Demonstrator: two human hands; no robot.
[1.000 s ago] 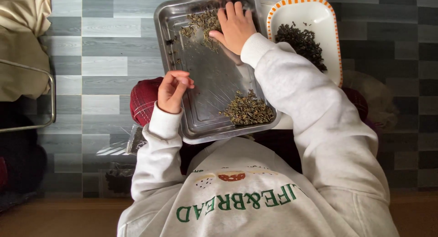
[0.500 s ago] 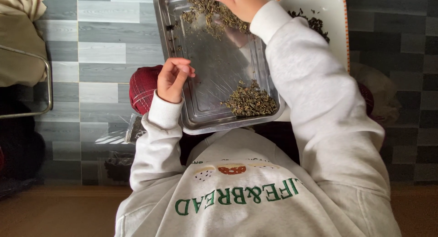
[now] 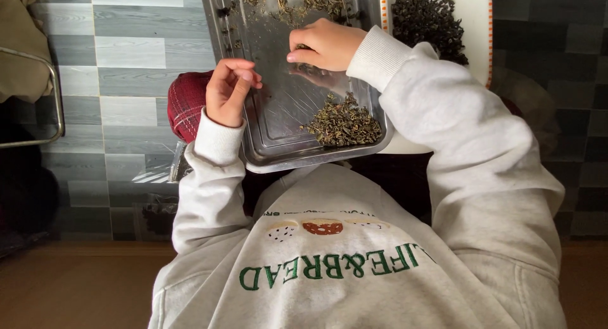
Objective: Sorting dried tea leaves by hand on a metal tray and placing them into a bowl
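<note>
- A metal tray [image 3: 278, 123] rests on the person's lap, seen from above.
- The left hand [image 3: 229, 91] curls over the tray's left rim, fingers loosely bent, gripping nothing visible.
- The right hand [image 3: 324, 44] hovers mid-tray, fingertips pinched together; whether they hold a leaf cannot be told.
- Dried green leaves [image 3: 343, 123] lie piled near the tray's right corner.
- A white dish [image 3: 476, 25] of darker leaves sits just beside it.

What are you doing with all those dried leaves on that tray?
A person in a grey sweatshirt is picking through dried green leaves on a rectangular metal tray on their lap. The right hand pinches at scattered leaves in the tray's middle; the left hand rests at its edge. A small leaf pile sits in the near corner, and a white orange-rimmed dish holds darker leaves.
</note>
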